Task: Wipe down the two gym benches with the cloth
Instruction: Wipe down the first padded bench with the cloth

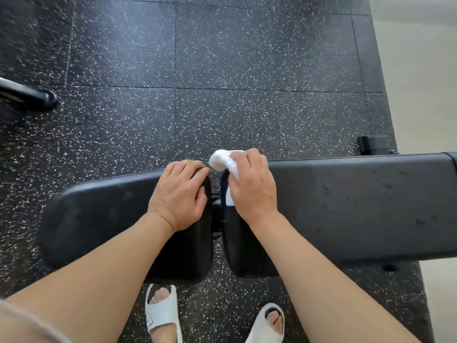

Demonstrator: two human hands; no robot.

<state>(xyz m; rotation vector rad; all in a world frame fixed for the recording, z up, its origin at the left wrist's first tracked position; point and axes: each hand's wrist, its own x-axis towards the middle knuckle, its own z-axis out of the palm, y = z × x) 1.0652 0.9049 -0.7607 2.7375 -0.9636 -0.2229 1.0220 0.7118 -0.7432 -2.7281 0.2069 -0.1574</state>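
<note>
On the speckled black rubber floor (222, 58), across the lower middle of the head view: black padded gym bench (358, 206), long axis left to right, in two pads.

- Seat pad (99, 214): left of the gap, rounded outer end, short.
- Back pad (371, 194): right of the gap, long, running off the right edge; faint scuffs on the upholstery.
- Gap (217, 214) between the pads: narrow, with dark frame parts visible inside.
- Left hand (179, 196): on the seat pad at the gap edge, palm down, fingers curled over the far corner of the pad, thumb along the pad's inner edge.
- Right hand (252, 184): on the back pad at the gap edge, fingers closed around the cloth, pressing it to the pad's inner end.
- White cloth (222, 160): bunched, bulging past the fingers at the far corner of the back pad, a strip also showing below the thumb down in the gap.
- Two feet in white open-toed sandals (162, 315): on the floor, near side of the bench, below the gap.
- Black bracket (374, 144): on the floor beyond the back pad, toward the right.
- Dark tube end (29, 95): far left, well apart from the bench.
- Pale floor strip (425, 82): right of the rubber tiles.
</note>
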